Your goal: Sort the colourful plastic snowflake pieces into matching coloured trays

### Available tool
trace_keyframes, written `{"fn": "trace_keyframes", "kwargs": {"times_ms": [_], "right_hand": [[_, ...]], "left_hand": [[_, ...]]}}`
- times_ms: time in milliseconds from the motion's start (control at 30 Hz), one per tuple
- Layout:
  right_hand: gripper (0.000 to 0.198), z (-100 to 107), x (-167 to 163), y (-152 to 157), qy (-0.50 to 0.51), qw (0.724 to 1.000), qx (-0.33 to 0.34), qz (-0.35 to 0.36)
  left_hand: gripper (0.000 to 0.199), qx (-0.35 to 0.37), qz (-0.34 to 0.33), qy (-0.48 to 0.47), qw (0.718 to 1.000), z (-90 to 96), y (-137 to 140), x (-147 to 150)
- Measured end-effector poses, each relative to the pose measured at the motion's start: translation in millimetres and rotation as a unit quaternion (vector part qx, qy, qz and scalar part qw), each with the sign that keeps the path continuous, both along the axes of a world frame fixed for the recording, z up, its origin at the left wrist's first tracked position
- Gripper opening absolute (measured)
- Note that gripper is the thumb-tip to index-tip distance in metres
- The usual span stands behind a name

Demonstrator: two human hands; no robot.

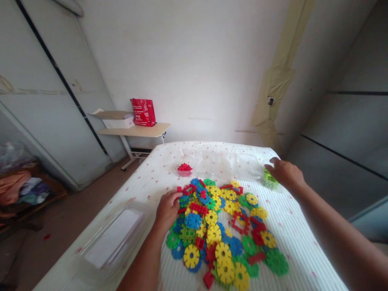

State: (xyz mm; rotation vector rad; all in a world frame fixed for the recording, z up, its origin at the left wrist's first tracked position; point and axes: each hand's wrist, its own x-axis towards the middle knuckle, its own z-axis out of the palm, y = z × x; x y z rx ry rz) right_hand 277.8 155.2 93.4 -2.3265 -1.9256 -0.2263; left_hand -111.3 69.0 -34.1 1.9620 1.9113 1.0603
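Observation:
A heap of plastic building pieces (212, 232) lies on the table: notched discs in yellow, blue and green, and red and light-green blocks. At its left edge is my left hand (167, 208), its fingers drawn together at a small red piece (179, 188). Farther right, my right hand (286, 173) reaches over light-green pieces (269, 178) at the right end of a clear plastic tray (222, 163). Its fingers are apart, and the palm side is hidden. Several red pieces (184, 167) sit together in the tray's left end.
A clear plastic lid or box (113, 238) with a white sheet lies left of my left arm. The table (163, 157) has a ribbed white cover. Behind it, a small side table (148, 130) bears a red bag (143, 112) and a white box (117, 122).

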Motion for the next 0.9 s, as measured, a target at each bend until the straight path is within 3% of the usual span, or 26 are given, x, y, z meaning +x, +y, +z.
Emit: {"fn": "trace_keyframes", "kwargs": {"times_ms": [167, 333, 433, 533, 700, 833, 900], "right_hand": [[0.039, -23.0, -23.9, -72.2, 0.071, 0.975, 0.018, 0.210], [0.060, -65.4, -22.2, -152.7, 0.088, 0.918, 0.114, 0.369], [0.085, -96.4, -12.7, -188.9, 0.080, 0.919, 0.109, 0.371], [0.097, -125.1, -4.7, -208.9, 0.074, 0.929, 0.108, 0.346], [0.098, -146.9, -7.1, -209.5, 0.061, 0.934, 0.122, 0.332], [0.092, -145.0, -22.8, -194.2, 0.090, 0.924, 0.121, 0.351], [0.088, -142.6, -32.1, -185.7, 0.114, 0.916, 0.128, 0.364]], "left_hand": [[0.033, 0.014, 0.001, 0.007, 1.000, 2.8, -2.3, 1.4], [0.031, 0.050, 0.000, 0.088, 0.995, 25.7, -11.1, 9.7], [0.029, 0.069, 0.005, 0.157, 0.985, 45.5, -16.5, 19.2], [0.030, 0.074, -0.003, 0.180, 0.981, 64.8, -22.3, 31.0], [0.037, 0.026, -0.142, 0.159, 0.977, 94.8, -52.0, 55.5], [0.093, -0.066, -0.276, 0.218, 0.934, 89.7, -89.6, 76.7], [0.102, -0.096, -0.315, 0.251, 0.910, 72.6, -103.0, 85.6]]}}
